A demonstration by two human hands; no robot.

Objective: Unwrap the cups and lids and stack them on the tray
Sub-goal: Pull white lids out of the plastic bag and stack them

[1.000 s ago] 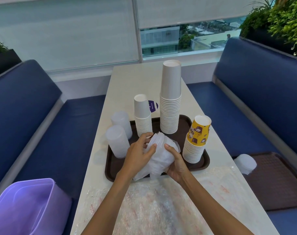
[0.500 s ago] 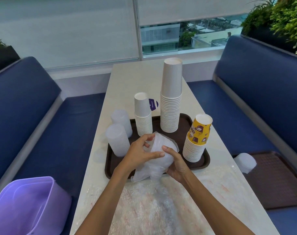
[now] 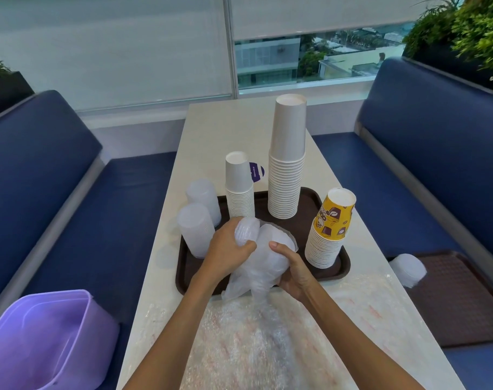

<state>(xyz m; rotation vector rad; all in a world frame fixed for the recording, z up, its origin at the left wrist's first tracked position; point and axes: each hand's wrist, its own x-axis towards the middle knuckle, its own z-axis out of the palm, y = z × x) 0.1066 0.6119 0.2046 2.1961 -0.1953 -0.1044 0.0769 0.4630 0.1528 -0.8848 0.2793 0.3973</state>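
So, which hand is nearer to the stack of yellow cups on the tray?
The right hand. It grips the plastic bag just beside the yellow cups, not touching them. The left hand, gripping clear lids, is farther away, on the bag's other side.

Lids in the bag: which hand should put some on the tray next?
Left, probably. The left hand grips a clump of lids at the top of the bag, over the tray. The right hand holds the bag lower down, so it seems busy steadying it.
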